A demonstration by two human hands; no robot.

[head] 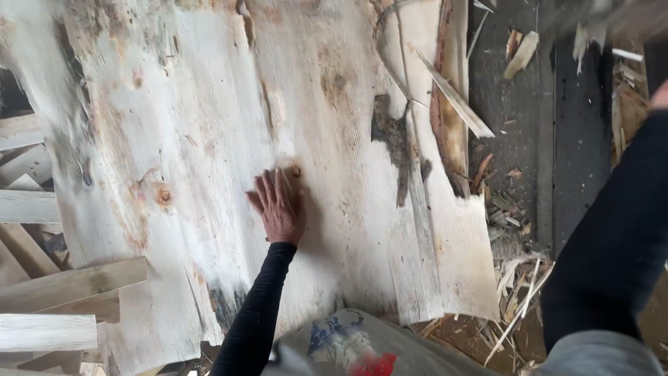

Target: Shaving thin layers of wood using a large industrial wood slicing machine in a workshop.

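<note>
One left hand (278, 206) is laid flat, fingers released, on one wide pale wood veneer sheet (209, 125). The right hand is cut off; its grip cannot be told.

Looks like a woodworking shop or sawmill. There's a big pale rough-sawn wood sheet (229, 139), stacked light timber planks (49, 306), plus splinters and bark scraps (511, 278) all over the dark floor (515, 104).

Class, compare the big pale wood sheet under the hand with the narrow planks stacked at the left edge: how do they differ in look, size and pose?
The wood sheet is wide, thin and blotched with dark bark patches and knots; the planks are narrow, thick and cleaner. The sheet's right edge is ragged and split, while the planks have straight sawn edges. The left hand lies flat on the sheet, not on the planks. Both are pale raw timber.
</note>
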